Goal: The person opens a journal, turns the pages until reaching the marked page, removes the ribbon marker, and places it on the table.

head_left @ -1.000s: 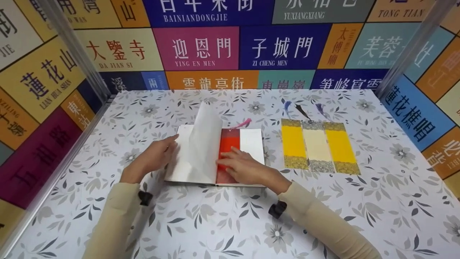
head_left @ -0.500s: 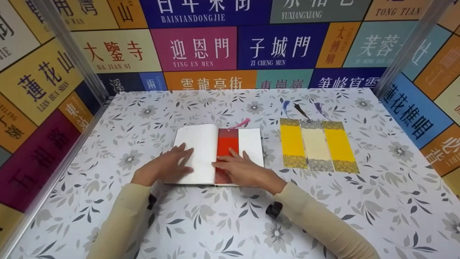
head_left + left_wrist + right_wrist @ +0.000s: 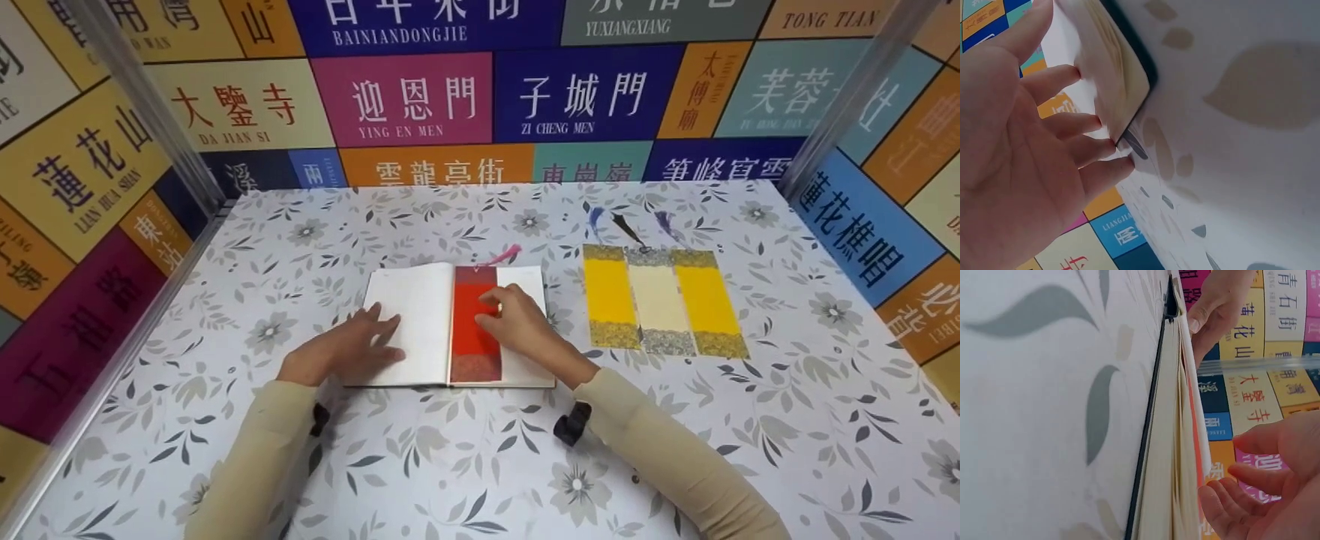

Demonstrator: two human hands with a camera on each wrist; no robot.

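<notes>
An open book (image 3: 424, 330) with blank white pages lies on the table. On its right page is a red bookmark (image 3: 475, 330) with dark red ends and a pink tassel (image 3: 504, 256), set along the gutter. My left hand (image 3: 345, 349) rests on the left page with its fingers spread; the left wrist view shows the fingertips at the edge of the book (image 3: 1123, 67). Over the bookmark's right side is my right hand (image 3: 529, 322), thumb and forefinger bent and apart. Nothing shows between the fingers of the right hand (image 3: 1275, 475) in the right wrist view.
Right of the book lie two yellow bookmarks (image 3: 609, 292) (image 3: 709, 296) and a cream bookmark (image 3: 661, 300) between them, side by side, tassels pointing away. A floral cloth (image 3: 450, 465) covers the table. Printed panels (image 3: 420, 97) wall in the back and sides.
A raised white page has been turned flat to the left, and my left hand moved onto it. My right hand has lifted its spread fingers from the gutter and shifted right, fingers now bent.
</notes>
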